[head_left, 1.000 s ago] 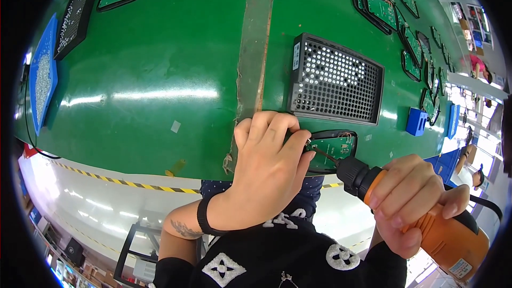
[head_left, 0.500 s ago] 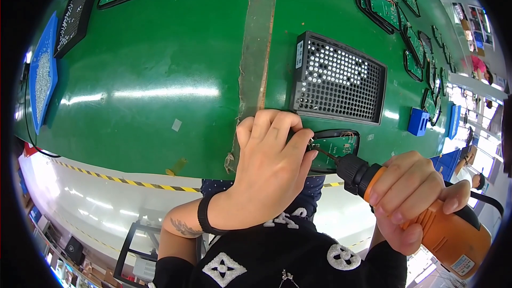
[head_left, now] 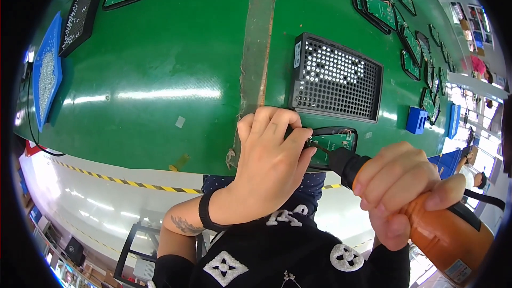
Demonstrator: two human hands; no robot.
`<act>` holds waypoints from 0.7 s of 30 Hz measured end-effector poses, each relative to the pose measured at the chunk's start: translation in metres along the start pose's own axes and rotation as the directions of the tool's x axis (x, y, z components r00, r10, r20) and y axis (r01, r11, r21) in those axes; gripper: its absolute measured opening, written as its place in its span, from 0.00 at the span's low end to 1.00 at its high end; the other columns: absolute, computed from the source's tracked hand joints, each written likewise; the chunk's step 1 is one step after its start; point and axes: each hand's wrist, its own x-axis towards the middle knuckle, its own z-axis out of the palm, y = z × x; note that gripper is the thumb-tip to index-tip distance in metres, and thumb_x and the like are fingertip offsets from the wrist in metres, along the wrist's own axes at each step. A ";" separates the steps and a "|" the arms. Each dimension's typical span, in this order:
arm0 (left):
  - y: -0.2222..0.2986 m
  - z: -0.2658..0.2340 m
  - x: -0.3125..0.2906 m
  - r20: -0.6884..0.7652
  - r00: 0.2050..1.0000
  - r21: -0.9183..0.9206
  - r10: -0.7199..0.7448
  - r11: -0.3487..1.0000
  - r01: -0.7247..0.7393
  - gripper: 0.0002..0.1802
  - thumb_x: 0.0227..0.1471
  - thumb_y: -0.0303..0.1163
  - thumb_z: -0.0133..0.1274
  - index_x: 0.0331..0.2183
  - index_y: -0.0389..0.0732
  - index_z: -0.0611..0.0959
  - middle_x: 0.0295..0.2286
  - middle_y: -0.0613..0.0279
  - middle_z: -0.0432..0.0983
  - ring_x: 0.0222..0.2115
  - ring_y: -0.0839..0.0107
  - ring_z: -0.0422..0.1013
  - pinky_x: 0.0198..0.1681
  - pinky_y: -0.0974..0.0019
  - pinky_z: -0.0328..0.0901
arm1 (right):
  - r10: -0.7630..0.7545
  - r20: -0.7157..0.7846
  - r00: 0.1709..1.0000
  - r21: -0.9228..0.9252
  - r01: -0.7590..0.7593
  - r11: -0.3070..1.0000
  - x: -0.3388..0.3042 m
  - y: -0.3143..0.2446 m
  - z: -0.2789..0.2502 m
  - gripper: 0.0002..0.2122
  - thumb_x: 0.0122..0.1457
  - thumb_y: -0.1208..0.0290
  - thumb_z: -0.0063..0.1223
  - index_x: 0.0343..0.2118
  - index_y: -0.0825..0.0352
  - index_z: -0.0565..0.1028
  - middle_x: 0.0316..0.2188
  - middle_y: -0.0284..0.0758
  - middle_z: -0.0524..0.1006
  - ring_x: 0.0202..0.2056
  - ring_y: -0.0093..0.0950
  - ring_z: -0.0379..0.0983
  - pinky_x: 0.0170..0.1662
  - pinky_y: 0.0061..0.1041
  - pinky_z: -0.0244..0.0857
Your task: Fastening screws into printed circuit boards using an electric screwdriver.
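My right hand (head_left: 394, 194) is wrapped round an orange electric screwdriver (head_left: 445, 234) with a black front end, and its thin bit points left. Near the table's front edge lies a green circuit board (head_left: 336, 143) in a black, rounded casing (head_left: 341, 129). Closed over the casing's left end is my left hand (head_left: 272, 162), with thumb and forefinger close together beside the bit's tip. My fingers hide that end of the board, and whether a screw sits at the tip is too small to tell.
Behind the board stands a black tray (head_left: 341, 77) of holes, partly filled with shiny screws. Several cased boards (head_left: 380, 8) lie at the right, near a blue block (head_left: 416, 120). At the far left are another black tray (head_left: 82, 16) and a blue tray (head_left: 47, 74) of small metal pieces.
The screwdriver and my right hand have shifted slightly left, nearer to my left hand. My left hand stays closed at the casing's left end.
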 end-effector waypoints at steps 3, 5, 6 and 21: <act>0.004 -0.001 0.001 -0.011 0.999 0.030 0.038 0.999 -0.037 0.16 0.30 0.25 0.60 0.29 0.38 0.77 0.31 0.62 0.64 0.37 0.63 0.61 0.39 0.60 0.52 | 0.007 -0.019 1.000 -0.006 -0.007 1.000 0.002 -0.001 -0.002 0.17 0.49 0.74 0.52 0.38 0.63 0.57 0.13 0.28 0.67 0.10 0.22 0.63 0.14 0.20 0.64; 0.013 0.000 0.003 0.007 1.000 0.050 -0.008 0.999 0.007 0.16 0.30 0.26 0.60 0.28 0.38 0.76 0.31 0.62 0.64 0.38 0.63 0.60 0.39 0.61 0.52 | -0.009 -0.027 1.000 -0.004 0.009 1.000 0.002 -0.002 -0.004 0.17 0.49 0.74 0.53 0.37 0.63 0.57 0.13 0.27 0.67 0.10 0.22 0.63 0.13 0.20 0.63; 0.016 -0.001 0.003 0.013 1.000 0.062 -0.027 0.998 0.027 0.15 0.30 0.26 0.60 0.28 0.38 0.76 0.31 0.62 0.64 0.38 0.63 0.60 0.39 0.62 0.52 | 0.020 -0.015 1.000 0.032 -0.019 0.999 -0.001 -0.004 -0.006 0.18 0.48 0.76 0.54 0.38 0.62 0.56 0.14 0.30 0.67 0.10 0.24 0.64 0.14 0.22 0.64; 0.010 -0.085 0.181 0.309 0.925 -0.234 -0.220 0.925 0.298 0.05 0.42 0.28 0.56 0.25 0.38 0.77 0.19 0.66 0.72 0.18 0.79 0.66 0.19 0.75 0.61 | -0.482 -0.602 0.636 -0.105 0.535 0.838 -0.036 -0.090 -0.078 0.14 0.44 0.80 0.47 0.35 0.70 0.59 0.14 0.30 0.66 0.13 0.20 0.64 0.15 0.15 0.61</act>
